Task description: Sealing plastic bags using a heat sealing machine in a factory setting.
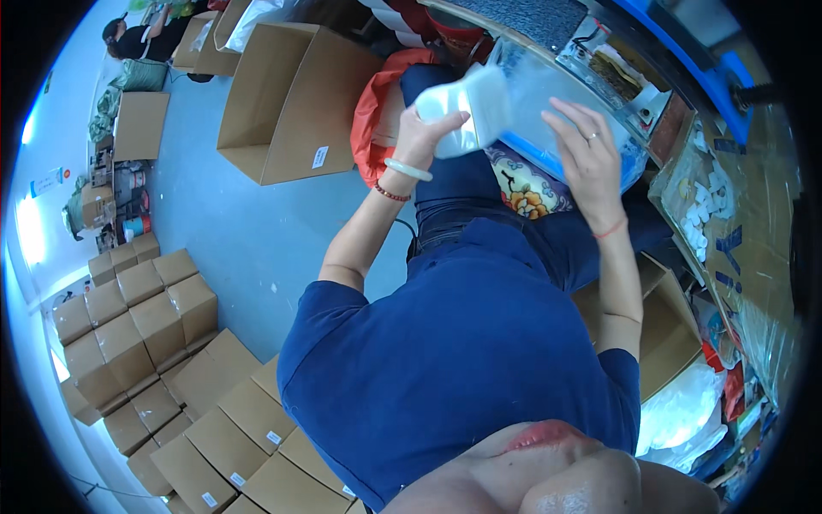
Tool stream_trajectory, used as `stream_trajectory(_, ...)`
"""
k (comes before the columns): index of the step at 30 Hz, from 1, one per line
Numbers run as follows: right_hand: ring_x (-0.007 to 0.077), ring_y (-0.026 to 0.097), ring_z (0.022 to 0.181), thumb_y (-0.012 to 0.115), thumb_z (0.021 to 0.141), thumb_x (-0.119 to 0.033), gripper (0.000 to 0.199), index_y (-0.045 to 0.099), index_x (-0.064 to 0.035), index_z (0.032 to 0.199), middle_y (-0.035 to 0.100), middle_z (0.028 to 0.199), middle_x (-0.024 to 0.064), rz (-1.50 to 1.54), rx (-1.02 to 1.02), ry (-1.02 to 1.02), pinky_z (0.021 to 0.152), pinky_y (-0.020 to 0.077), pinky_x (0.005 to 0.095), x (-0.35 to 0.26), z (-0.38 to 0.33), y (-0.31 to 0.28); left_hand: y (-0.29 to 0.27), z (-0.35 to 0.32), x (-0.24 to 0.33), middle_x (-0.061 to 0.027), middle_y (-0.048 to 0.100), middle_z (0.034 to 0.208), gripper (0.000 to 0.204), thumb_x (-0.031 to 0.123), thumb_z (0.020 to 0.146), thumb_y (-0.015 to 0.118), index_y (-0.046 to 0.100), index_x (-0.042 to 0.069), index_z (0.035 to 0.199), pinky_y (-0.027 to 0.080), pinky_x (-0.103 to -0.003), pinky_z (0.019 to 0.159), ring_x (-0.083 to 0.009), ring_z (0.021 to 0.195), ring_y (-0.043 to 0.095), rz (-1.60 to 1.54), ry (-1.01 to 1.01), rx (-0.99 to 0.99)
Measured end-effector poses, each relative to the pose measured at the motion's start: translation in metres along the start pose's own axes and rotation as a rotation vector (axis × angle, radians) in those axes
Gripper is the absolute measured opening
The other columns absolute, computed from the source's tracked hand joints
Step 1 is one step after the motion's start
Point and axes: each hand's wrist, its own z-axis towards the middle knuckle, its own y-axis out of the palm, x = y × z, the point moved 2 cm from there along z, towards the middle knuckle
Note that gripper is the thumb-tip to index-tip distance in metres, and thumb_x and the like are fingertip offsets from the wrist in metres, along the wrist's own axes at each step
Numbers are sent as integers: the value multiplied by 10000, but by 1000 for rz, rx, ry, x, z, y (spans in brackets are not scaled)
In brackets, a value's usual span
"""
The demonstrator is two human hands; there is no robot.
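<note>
left hand (419, 140) raised, fingers gripping a whitish packet (479, 104), right hand (592, 169) lifted beside it, fingers loosely bent

No words are clear enough to read. White stickers (320, 157) sit on a big box (330, 103), upper left, and smaller brown boxes (190, 467), bottom left.

Translucent whitish plastic bundle (485, 104), glossy, slightly curved, held tilted; left hand's (418, 139) thumb lies across its visible face, far end projecting beyond that thumb, apart from right hand's (589, 163) fingers
</note>
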Motion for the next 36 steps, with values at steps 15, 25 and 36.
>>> stream_trajectory(15, 307, 661, 834, 691, 821, -16, 162, 642, -3, 975, 655, 920, 132, 240, -26, 36, 711, 533, 369, -38, 100, 150, -43, 46, 27, -53, 635, 885, 323, 133, 762, 825, 655, -4, 1001, 497, -275, 714, -152, 809, 635, 226, 661, 208)
stream_trajectory(25, 347, 639, 872, 662, 844, -26, 144, 610, 16, 971, 639, 953, 163, 194, -101, 7, 757, 529, 399, -53, 117, 202, -89, 59, 19, -29, 635, 982, 340, 80, 800, 792, 625, -19, 1078, 497, -240, 775, -98, 887, 602, 274, 509, 257)
stream_trajectory(36, 74, 595, 832, 618, 948, -118, 122, 653, -2, 965, 658, 906, 14, 930, -479, 555, 742, 484, 227, -37, 127, 225, -132, 70, 11, -47, 666, 1017, 371, 60, 794, 787, 621, -7, 1119, 500, -250, 823, -114, 921, 624, -183, 256, 217)
